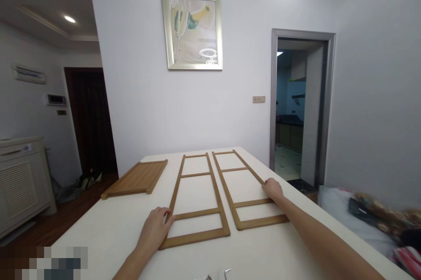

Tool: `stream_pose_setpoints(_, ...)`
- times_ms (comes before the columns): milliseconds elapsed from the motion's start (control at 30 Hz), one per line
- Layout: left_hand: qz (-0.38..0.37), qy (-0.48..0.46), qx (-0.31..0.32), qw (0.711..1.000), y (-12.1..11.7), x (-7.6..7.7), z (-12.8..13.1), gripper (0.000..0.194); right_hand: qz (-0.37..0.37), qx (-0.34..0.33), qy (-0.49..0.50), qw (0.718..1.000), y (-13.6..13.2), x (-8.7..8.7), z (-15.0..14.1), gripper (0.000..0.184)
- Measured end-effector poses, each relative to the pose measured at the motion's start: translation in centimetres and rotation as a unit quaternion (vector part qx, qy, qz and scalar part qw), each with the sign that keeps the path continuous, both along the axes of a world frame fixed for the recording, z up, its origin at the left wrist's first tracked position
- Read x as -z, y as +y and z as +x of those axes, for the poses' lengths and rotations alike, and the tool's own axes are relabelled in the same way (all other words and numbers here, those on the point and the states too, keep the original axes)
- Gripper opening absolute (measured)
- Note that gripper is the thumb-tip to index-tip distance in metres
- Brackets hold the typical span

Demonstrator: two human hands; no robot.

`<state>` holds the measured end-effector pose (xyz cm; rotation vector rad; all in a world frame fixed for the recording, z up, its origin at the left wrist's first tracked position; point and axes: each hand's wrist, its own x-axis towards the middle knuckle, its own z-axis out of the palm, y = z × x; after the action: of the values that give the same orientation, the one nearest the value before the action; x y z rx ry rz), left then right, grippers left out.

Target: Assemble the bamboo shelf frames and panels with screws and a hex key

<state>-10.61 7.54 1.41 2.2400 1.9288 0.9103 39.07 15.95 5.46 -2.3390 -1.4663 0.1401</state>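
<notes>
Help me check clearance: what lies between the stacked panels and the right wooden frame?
The left wooden frame lies there on the white table, in the head view.

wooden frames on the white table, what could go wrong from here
The left frame and right frame lie with only a narrow gap between them, so an inward push from the left hand or right hand might knock them together.
The slatted panels sit close to the left edge of the table and could slip off if bumped.
</notes>
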Motion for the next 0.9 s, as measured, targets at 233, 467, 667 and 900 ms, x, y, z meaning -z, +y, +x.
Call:
stream_pose_setpoints(233,0.003,0.003,0.001,1.000,-0.1,-0.1,0.2,0.038,0.078,-0.081,-0.046,0.993,-3.5,-1.3,-2.3,0.028)
stream_pose_setpoints(467,-0.008,0.008,0.024,1.000,-0.3,-0.3,0.0,0.043,0.141,-0.292,-0.075,0.943,-10.7,0.1,-8.0,0.023)
stream_pose_setpoints(667,-0.016,0.032,0.037,0.999,-0.5,-0.6,0.1,0.043,0.143,-0.326,-0.047,0.933,-12.9,1.2,-9.7,0.026)
stream_pose_setpoints(900,-0.021,0.049,0.033,0.998,-0.7,-0.8,0.3,0.043,0.136,-0.368,-0.011,0.920,-13.1,0.7,-9.6,0.016)
